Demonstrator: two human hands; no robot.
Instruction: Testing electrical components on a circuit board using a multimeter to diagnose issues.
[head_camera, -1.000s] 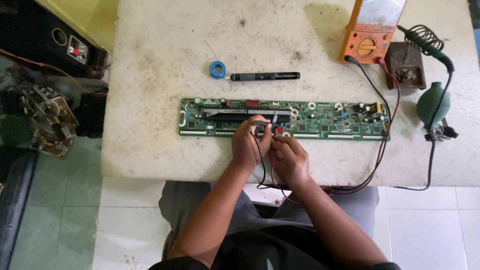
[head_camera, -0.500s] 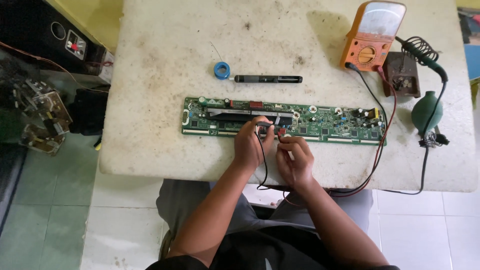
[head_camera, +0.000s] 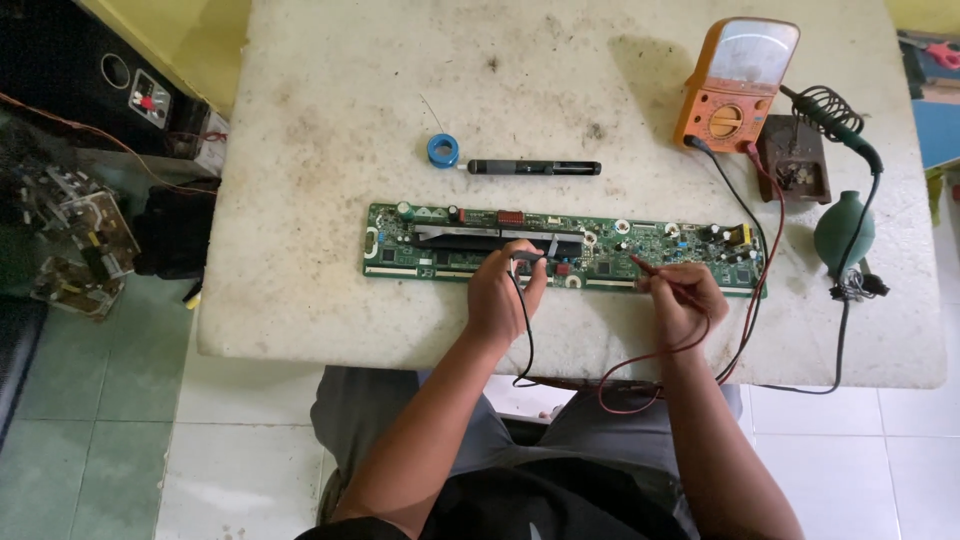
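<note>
My left hand (head_camera: 505, 295) is closed around the black probe (head_camera: 527, 259), tip down near the middle of the long green circuit board (head_camera: 430, 240), which lies lengthwise on the desk (head_camera: 330, 100). My right hand (head_camera: 683, 298) pinches the red probe (head_camera: 650, 268), tip on the board's right part. Both leads run over the desk's near edge and back to the orange multimeter (head_camera: 735, 85) at the far right. A blue solder spool (head_camera: 442, 151) and a black pen-shaped tool (head_camera: 535, 168) lie beyond the board.
</note>
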